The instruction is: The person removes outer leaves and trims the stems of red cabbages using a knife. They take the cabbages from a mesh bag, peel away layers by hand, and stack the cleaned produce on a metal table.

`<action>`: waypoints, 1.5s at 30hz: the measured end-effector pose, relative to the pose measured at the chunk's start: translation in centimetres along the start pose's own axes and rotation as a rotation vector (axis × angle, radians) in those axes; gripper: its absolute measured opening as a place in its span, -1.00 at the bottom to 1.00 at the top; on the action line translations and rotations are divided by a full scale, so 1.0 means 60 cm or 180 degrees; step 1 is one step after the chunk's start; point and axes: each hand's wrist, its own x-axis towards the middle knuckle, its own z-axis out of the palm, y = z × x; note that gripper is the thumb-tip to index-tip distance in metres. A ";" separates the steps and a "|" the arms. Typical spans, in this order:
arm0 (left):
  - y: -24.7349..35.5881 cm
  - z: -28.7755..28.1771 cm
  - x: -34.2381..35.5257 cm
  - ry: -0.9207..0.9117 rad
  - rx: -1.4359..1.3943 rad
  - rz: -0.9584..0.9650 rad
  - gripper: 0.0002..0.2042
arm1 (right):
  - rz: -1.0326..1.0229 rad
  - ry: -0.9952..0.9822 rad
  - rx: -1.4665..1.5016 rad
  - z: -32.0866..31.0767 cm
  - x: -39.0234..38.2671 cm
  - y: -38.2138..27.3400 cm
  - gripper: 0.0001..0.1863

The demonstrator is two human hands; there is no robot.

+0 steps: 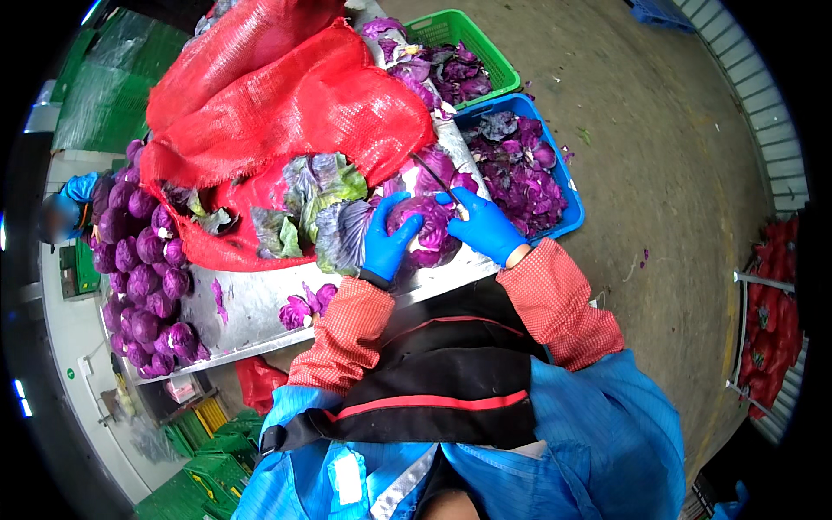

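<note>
Stands at a metal table [247, 314], holding a purple cabbage [431, 227] at the near edge, in front of the body. Cups the left side of the cabbage in the blue-gloved left hand [386, 238], bending the fingers round it and laying the thumb over the upper face. Holds a dark, thin-bladed knife [436, 176] in the blue-gloved right hand [487, 227], closing the fingers around the grip and pointing the blade away from the body, up and to the left. Brings the right thumb close to the right side of the cabbage; cannot tell for certain about contact there, nor about the cabbage's underside meeting the table. Has a large red mesh sack [286, 113] spread over the table beyond the left hand, and loose green-and-purple leaves [316, 186] lying between sack and hand. Has a heap of purple cabbages [143, 269] at the table's left end, and small purple scraps [305, 308] near the front edge. Has a blue crate [568, 204] full of purple leaves just beyond the table's right side, next to a green crate [497, 65] also holding leaves. Wears red-checked sleeves [347, 329] and a black apron [451, 364]. Shares the room with another person [80, 188] in blue, beyond the heap at far left, and with red sacks [771, 312] on a rack at far right.
</note>
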 end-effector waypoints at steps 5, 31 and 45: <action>-0.018 -0.005 0.013 0.0094 -0.0441 -0.0168 -0.61 | -0.0254 0.0367 0.0503 0.022 -0.003 0.075 -0.61; -0.005 0.042 -0.010 0.0646 0.0130 0.0017 -0.60 | 0.0430 0.0064 -0.0961 -0.012 -0.033 -0.047 -0.40; -0.027 0.050 -0.017 0.0588 0.0468 0.0271 -0.59 | 0.0203 0.0217 0.0315 0.013 -0.038 0.049 -0.35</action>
